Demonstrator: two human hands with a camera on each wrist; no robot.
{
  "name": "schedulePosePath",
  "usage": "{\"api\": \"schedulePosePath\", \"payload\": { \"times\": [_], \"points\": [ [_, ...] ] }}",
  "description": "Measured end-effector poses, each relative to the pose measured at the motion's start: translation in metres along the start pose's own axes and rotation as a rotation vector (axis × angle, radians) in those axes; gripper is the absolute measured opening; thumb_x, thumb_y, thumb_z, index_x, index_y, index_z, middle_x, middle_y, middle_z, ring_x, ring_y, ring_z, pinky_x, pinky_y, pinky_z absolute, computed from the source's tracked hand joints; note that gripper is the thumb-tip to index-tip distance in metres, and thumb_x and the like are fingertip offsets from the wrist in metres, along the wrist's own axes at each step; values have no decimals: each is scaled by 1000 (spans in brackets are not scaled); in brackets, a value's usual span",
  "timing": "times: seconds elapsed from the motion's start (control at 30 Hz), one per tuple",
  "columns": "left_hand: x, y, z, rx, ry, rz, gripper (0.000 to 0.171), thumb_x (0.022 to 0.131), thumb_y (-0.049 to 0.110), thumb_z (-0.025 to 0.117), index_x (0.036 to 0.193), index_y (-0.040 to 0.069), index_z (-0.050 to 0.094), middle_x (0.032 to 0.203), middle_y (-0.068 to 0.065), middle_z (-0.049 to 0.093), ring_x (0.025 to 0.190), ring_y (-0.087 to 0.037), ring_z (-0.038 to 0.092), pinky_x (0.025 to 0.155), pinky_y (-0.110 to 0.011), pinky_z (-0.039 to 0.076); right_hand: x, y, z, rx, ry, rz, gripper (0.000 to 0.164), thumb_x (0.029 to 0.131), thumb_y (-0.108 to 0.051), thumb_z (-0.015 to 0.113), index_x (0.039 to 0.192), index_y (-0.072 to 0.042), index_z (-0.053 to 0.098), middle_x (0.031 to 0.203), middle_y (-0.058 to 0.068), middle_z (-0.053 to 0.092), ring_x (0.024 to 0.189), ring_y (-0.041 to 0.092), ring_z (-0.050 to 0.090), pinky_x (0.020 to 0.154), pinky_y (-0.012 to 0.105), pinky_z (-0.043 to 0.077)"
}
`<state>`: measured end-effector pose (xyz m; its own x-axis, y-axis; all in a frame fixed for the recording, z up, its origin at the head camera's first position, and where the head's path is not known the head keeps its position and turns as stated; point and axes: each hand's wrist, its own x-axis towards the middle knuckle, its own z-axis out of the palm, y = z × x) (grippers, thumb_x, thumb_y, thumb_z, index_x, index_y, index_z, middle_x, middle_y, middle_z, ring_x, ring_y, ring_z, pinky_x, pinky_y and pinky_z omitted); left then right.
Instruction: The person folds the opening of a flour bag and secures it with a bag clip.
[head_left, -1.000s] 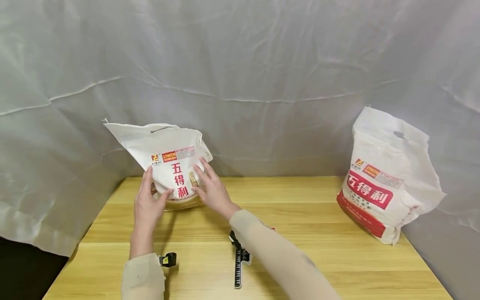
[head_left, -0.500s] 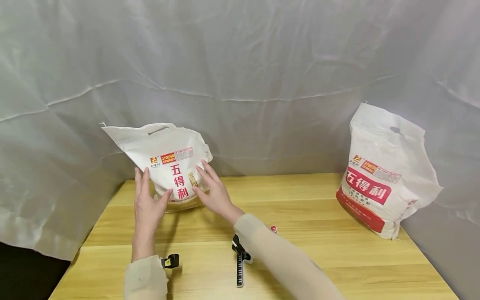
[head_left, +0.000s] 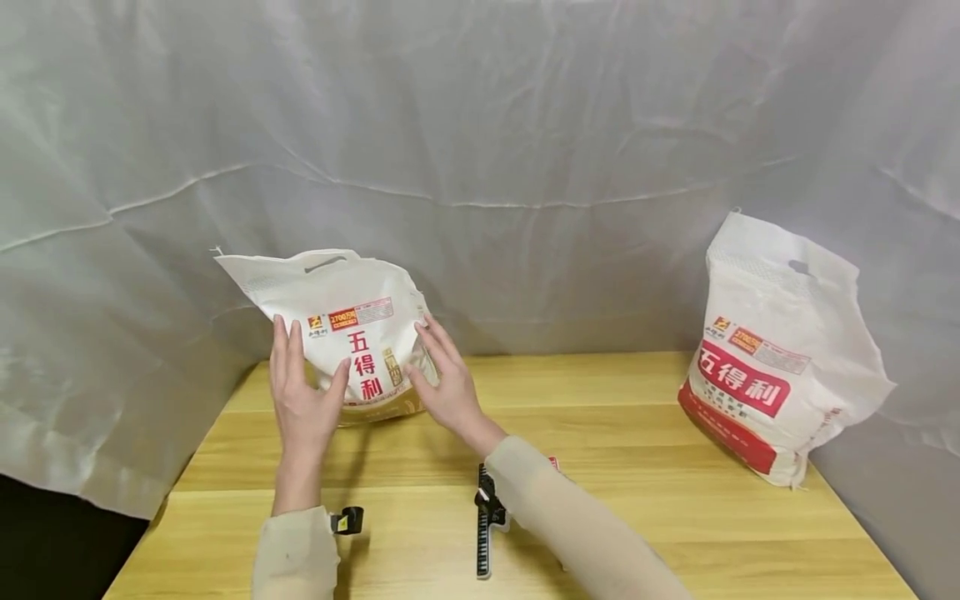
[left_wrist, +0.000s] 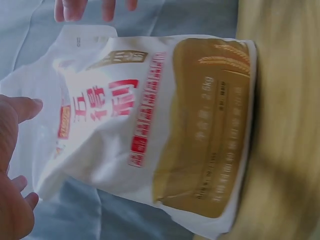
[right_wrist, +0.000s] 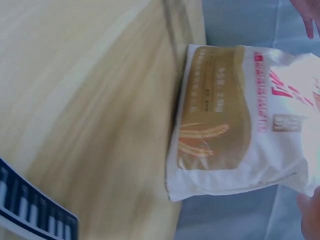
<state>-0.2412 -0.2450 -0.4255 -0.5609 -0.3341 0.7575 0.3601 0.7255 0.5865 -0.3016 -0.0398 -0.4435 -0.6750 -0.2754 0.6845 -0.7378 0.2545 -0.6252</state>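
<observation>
A white-and-gold bag (head_left: pixel 367 333) sits at the back left of a wooden counter (head_left: pixel 585 408), between the left hand (head_left: pixel 302 408) and the right hand (head_left: pixel 455 390), each grip spread; a white-and-red bag (head_left: pixel 780 358) stands well apart at far right

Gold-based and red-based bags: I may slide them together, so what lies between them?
In the head view: the right hand, beside the gold-based bag, then bare tabletop to the red-based bag.
</observation>
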Motion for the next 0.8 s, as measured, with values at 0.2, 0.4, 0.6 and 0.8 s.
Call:
{"api": "schedulePosePath", "payload": {
  "times": [0.2, 0.4, 0.6, 0.8],
  "points": [
    [18, 9, -2, -3, 33, 136, 89, 82, 5, 85, 157, -1, 39, 170, -16, 25, 154, -39, 28, 127, -53, 21, 9, -4, -8, 5, 93, -67, 65, 96, -11, 70, 155, -2, 45, 166, 16, 34, 152, 27, 36, 123, 45, 31],
    [41, 19, -7, 4, 45, 232, 85, 82, 6, 85, 155, -2, 43, 168, -17, 31, 153, -38, 31, 127, -51, 21, 20, -7, -15, 10, 151, -112, 64, 96, -8, 71, 154, -2, 46, 166, 13, 36, 152, 24, 37, 124, 39, 31],
    [66, 32, -10, 34, 0, 331, 84, 83, 6, 84, 155, -1, 43, 168, -14, 32, 154, -34, 32, 127, -49, 22, 31, -10, -15, 7, 162, -104, 64, 95, -8, 71, 154, -2, 47, 163, 19, 39, 151, 26, 38, 124, 38, 30],
    [88, 40, -8, 95, -79, 437, 85, 82, 4, 85, 156, 4, 44, 168, -10, 33, 153, -35, 33, 125, -55, 26, 45, -10, -17, -21, 143, -80, 63, 95, -9, 71, 153, -2, 47, 162, 19, 41, 150, 26, 40, 124, 38, 31]
  ]
}}
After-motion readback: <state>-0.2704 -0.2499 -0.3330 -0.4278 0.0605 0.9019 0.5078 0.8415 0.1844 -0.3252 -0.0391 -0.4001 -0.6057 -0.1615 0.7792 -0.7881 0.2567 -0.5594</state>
